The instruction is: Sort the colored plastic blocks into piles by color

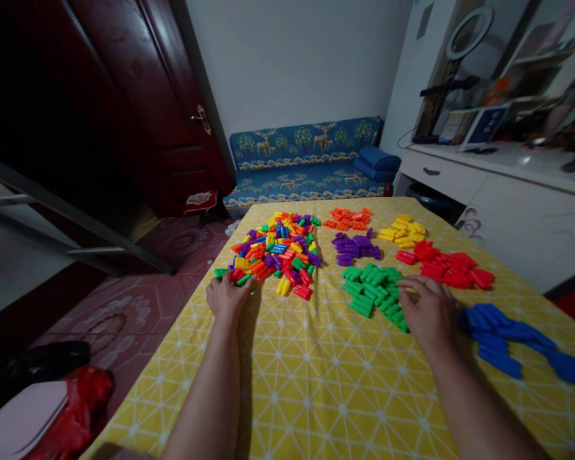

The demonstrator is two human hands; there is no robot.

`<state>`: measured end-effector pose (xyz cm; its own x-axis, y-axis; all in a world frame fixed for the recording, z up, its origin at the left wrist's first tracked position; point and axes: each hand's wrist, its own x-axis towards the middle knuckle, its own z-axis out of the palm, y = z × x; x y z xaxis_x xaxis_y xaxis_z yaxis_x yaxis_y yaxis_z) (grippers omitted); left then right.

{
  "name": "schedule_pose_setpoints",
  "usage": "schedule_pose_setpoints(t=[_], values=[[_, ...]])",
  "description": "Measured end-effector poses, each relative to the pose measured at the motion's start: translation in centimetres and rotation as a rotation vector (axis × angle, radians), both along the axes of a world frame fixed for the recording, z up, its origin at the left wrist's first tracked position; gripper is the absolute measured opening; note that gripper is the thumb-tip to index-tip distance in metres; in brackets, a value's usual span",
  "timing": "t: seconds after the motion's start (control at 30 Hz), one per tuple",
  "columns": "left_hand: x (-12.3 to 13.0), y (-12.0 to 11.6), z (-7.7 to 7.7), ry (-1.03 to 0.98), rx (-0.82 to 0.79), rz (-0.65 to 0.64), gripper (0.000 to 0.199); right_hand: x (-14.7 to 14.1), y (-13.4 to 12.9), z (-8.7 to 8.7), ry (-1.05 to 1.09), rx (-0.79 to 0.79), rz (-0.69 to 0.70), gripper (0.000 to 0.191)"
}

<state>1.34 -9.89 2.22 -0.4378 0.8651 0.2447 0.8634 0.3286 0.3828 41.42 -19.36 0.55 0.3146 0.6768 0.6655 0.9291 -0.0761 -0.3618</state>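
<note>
My left hand [227, 297] rests at the near left edge of a mixed heap of plastic building pieces [273, 249]. Its thumb and fingers are spread around a few green pieces [242, 280], with none visibly gripped. On the right, my right hand [427, 312] touches the edge of a pile of green pieces [374, 287]; a gap shows between thumb and forefinger, and the other fingers are partly hidden. Red pieces [450, 265] lie just beyond that hand, while blue pieces [493, 326] spread out to its right.
Further back sit piles of purple [354, 247], orange [347, 218] and yellow pieces [402, 231]. A yellow patterned cloth [306, 383] covers the table. Behind it stands a blue sofa [306, 172], with a white cabinet [503, 204] at right and a metal ladder frame [96, 227] at left.
</note>
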Motion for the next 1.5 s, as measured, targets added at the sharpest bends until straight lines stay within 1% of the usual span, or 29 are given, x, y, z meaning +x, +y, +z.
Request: schedule_pose_setpoints(t=[0.17, 0.33, 0.47, 0.57, 0.63, 0.7, 0.77, 0.83, 0.93, 1.0, 1.07, 1.13, 1.23, 1.3, 1.4, 1.5], values=[[1.6, -1.4, 0.7, 0.023, -0.005, -0.15, 0.069, -0.7, 0.3, -0.1, -0.001, 0.037, 0.095, 0.019], [3.9, -1.9, 0.3, 0.019, 0.009, -0.305, 0.058, -1.8, 0.3, 0.1, 0.01, 0.034, 0.189, 0.018], [4.8, -1.9, -0.3, -0.088, 0.072, -0.391, 0.05, -2.8, 0.4, 0.3, 0.039, 0.054, 0.265, 0.018], [5.1, -2.0, -0.3, -0.186, 0.123, -0.443, 0.048, -3.8, 0.3, 0.4, 0.071, 0.064, 0.326, 0.018], [5.4, -2.2, -0.1, -0.251, 0.198, -0.453, 0.046, -4.6, 0.2, 0.6, 0.088, 0.056, 0.36, 0.017], [5.8, -2.3, 0.2, -0.363, 0.29, -0.452, 0.042, -5.4, 0.0, 1.0, 0.107, 0.044, 0.396, 0.017], [6.6, -2.5, 0.5, -0.558, 0.349, -0.446, 0.038, -6.2, -0.2, 1.2, 0.144, 0.033, 0.436, 0.017], [7.4, -2.6, 0.8, -0.882, 0.325, -0.425, 0.038, -7.1, -0.3, 1.3, 0.193, 0.02, 0.475, 0.018], [8.8, -2.9, 1.0, -1.498, 0.164, -0.395, 0.042, -8.6, -0.3, 1.1, 0.25, -0.002, 0.545, 0.018], [9.4, -3.2, 1.1, -1.833, 0.061, -0.407, 0.041, -9.7, -0.5, 1.0, 0.266, -0.029, 0.609, 0.02], [9.7, -3.5, 1.2, -2.048, -0.023, -0.426, 0.042, -11.0, -0.9, 1.1, 0.27, -0.07, 0.686, 0.029], [9.9, -4.0, 1.3, -2.169, -0.121, -0.452, 0.049, -12.2, -1.4, 1.3, 0.249, -0.103, 0.769, 0.045], [10.1, -4.6, 1.4, -2.228, -0.234, -0.542, 0.059, -13.5, -2.0, 1.8, 0.154, -0.127, 0.845, 0.063], [10.3, -4.9, 1.4, -2.205, -0.241, -0.599, 0.063, -14.0, -2.1, 1.9, 0.087, -0.137, 0.845, 0.069], [10.6, -5.3, 1.8, -2.124, -0.204, -0.669, 0.072, -14.0, -1.8, 1.7, 0.035, -0.133, 0.808, 0.072], [10.9, -5.7, 2.4, -2.032, -0.194, -0.742, 0.076, -13.9, -1.4, 1.4, -0.006, -0.111, 0.77, 0.068]])
